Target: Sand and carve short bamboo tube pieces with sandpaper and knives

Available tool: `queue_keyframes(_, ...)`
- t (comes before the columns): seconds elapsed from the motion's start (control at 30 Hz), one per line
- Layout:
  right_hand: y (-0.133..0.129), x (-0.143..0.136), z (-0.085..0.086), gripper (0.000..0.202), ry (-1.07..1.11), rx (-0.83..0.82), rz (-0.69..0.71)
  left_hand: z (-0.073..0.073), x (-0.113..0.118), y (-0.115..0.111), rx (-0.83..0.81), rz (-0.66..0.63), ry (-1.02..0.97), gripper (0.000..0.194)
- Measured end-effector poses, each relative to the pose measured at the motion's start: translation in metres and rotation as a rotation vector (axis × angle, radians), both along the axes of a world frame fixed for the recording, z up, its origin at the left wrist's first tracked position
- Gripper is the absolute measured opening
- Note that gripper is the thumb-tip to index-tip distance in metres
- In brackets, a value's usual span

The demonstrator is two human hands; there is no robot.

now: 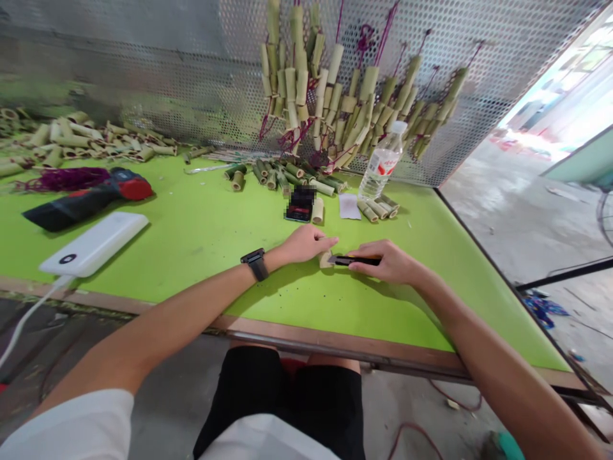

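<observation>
My right hand [387, 260] is closed round a dark utility knife [359, 260], its blade pointing left. The blade tip meets a small pale bamboo piece [326, 259] on the green tabletop [201, 230]. From the left, my left hand [306, 243] holds that piece with its fingers bent and the thumb stretched toward the knife; a black watch is on the wrist. Just beyond the hands stand a short bamboo tube [317, 211] and a dark, partly blurred-out case [299, 207], with a small white paper [349, 206] to their right.
A water bottle [382, 163] stands near cut bamboo tubes [378, 209]. Strung bamboo hangs on the perforated metal panel [191, 64]. Leftward lie a white power bank [96, 243] with a cable, a black-red power tool [90, 198], purple string [71, 179] and a bamboo pile [81, 140].
</observation>
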State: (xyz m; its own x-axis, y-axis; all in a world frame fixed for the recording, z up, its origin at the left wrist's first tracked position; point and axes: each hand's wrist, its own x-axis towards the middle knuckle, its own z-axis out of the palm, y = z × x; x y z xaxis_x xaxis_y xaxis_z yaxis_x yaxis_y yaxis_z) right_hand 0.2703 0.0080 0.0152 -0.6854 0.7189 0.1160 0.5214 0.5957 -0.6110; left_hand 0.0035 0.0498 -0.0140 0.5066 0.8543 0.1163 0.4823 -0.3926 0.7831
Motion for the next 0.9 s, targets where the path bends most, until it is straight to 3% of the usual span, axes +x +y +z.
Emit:
queue_keyframes(0.13, -0.005, -0.003, 0.001, 0.045, -0.061, 0.008, 0.046, -0.001, -0.001, 0.002, -0.012, 0.030, -0.011, 0.065)
queue_keyframes(0.47, -0.001, -0.007, -0.013, 0.049, -0.013, 0.157, -0.130, 0.000, -0.002, 0.002, 0.012, 0.055, -0.030, 0.064)
queue_keyframes(0.77, -0.007, -0.006, 0.004, 0.042, -0.072, 0.012, 0.027, -0.002, -0.002, 0.003, 0.005, 0.055, -0.031, 0.066)
queue_keyframes(0.9, -0.006, -0.010, -0.004, 0.046, 0.008, 0.007, -0.038, -0.002, -0.002, 0.003, 0.004, 0.072, -0.027, 0.068)
